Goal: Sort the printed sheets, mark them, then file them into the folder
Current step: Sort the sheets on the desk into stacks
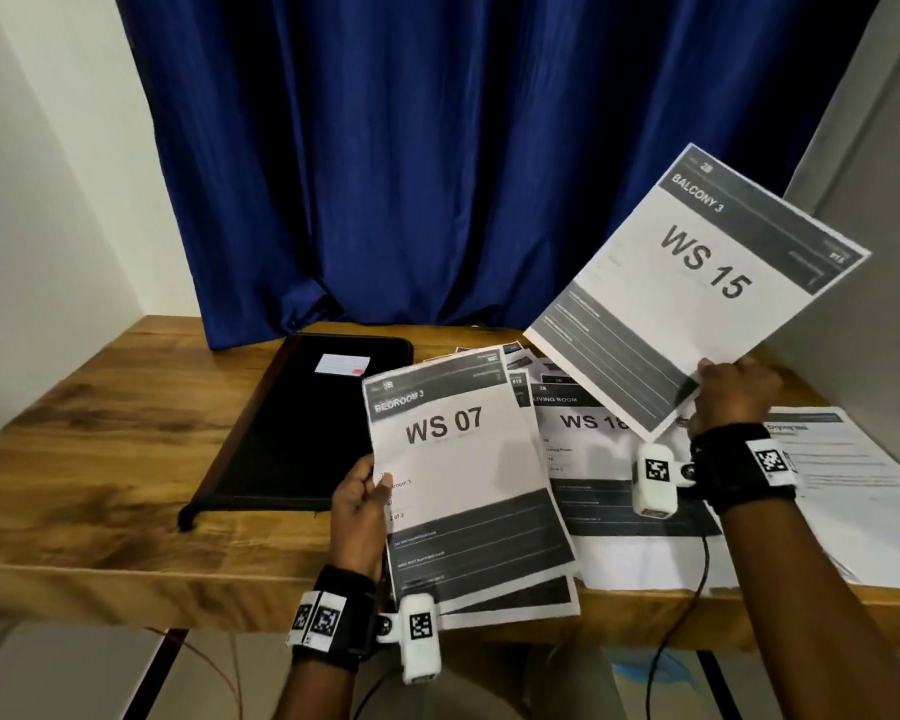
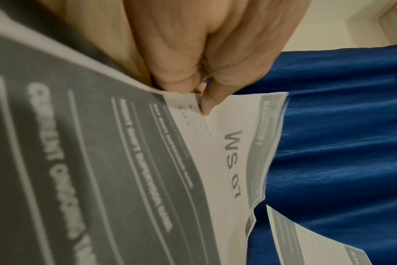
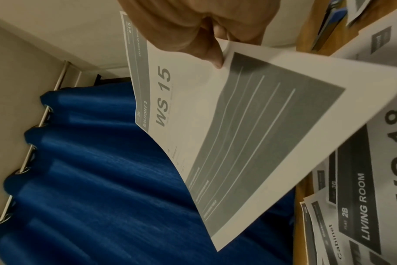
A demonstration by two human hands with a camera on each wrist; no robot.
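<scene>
Two grips — right hand [image 1: 733, 392] pinches the WS 15 sheet [image 1: 697, 283] by its bottom corner, long axis rising up-left over the table [image 1: 100, 407]; left hand [image 1: 359, 506] pinches the WS 07 stack [image 1: 458, 475] just left, nearer the closed folder [image 1: 302, 423].

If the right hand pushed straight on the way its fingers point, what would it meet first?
Apart from the WS 15 sheet the right hand already pinches, probably the blue curtain behind the table; depth is unclear.
</scene>
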